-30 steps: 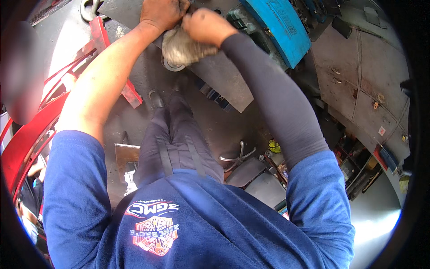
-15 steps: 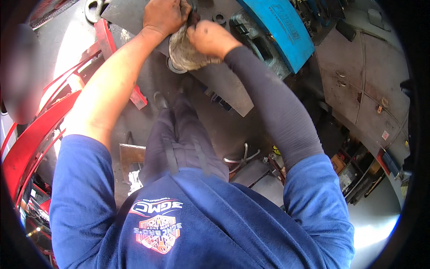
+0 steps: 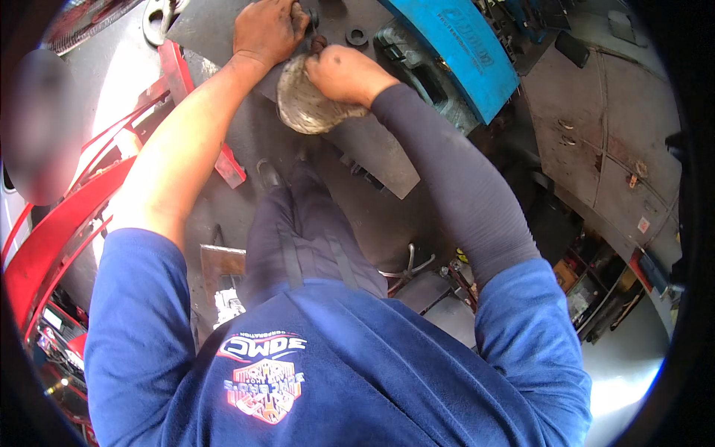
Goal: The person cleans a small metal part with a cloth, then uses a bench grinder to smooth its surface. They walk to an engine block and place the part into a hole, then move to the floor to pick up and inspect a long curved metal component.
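At the top of the view, my right hand (image 3: 344, 73) grips a dirty, pale cloth rag (image 3: 316, 112), which hangs over the near edge of a dark metal bench top (image 3: 376, 149). A dark end of the rag pokes out above its fingers. Close by on the left, my left hand (image 3: 269, 31) is closed with fingers curled, pressed near a small dark round part (image 3: 313, 16). What those fingers hold is hidden. A dark metal ring (image 3: 357, 36) lies on the bench just beyond my right hand.
Right of the bench top lies an open tool case with a blue lid (image 3: 465, 63) and a dark moulded tray (image 3: 421, 71). A red metal frame (image 3: 177, 74) stands at left. Brown metal cabinets (image 3: 603, 127) line the right side. A larger ring (image 3: 156, 22) sits far left.
My right hand has shifted slightly left and toward me with the rag, which now covers a ring seen earlier beneath it. My left hand has moved slightly left, apart from the right.
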Demonstrator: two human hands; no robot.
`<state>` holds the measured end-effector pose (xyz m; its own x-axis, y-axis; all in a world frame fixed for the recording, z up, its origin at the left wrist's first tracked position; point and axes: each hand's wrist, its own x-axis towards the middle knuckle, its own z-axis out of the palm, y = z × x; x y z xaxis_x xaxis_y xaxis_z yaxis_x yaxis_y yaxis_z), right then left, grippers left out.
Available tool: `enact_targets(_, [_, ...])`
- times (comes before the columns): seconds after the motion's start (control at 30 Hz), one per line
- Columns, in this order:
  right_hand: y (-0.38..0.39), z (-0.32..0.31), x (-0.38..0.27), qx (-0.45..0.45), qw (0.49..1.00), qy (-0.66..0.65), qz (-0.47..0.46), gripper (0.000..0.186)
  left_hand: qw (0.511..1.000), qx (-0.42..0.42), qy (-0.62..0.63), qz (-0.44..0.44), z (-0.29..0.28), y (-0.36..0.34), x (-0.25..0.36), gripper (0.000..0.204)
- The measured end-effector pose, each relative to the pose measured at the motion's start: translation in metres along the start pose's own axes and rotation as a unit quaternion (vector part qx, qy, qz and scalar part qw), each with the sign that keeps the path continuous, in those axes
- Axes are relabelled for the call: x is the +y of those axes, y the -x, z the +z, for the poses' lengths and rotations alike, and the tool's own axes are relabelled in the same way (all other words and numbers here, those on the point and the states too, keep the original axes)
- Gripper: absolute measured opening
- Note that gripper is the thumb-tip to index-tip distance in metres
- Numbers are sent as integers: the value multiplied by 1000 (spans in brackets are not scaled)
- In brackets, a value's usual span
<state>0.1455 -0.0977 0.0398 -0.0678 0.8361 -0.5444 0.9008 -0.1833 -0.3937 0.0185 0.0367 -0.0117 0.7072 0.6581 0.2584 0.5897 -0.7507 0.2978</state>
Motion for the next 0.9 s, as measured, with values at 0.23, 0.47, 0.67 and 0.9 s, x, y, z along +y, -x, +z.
enact_targets(0.23, [-9, 8, 9, 10, 977, 193, -91, 38, 1000, -8, 9, -13, 5, 6, 2, 26])
enact_targets(0.47, [-17, 0, 9, 102, 958, 234, -128, 33, 998, 64, 28, 0, -1, 3, 4, 20])
enact_targets(0.67, [-6, 0, 6, -37, 999, 37, -4, 40, 999, 37, 13, 0, -4, 0, 3, 23])
enact_targets(0.9, [-20, -33, 1, 78, 938, 268, -205, 23, 998, 52, 8, -20, 3, 3, 3, 24])
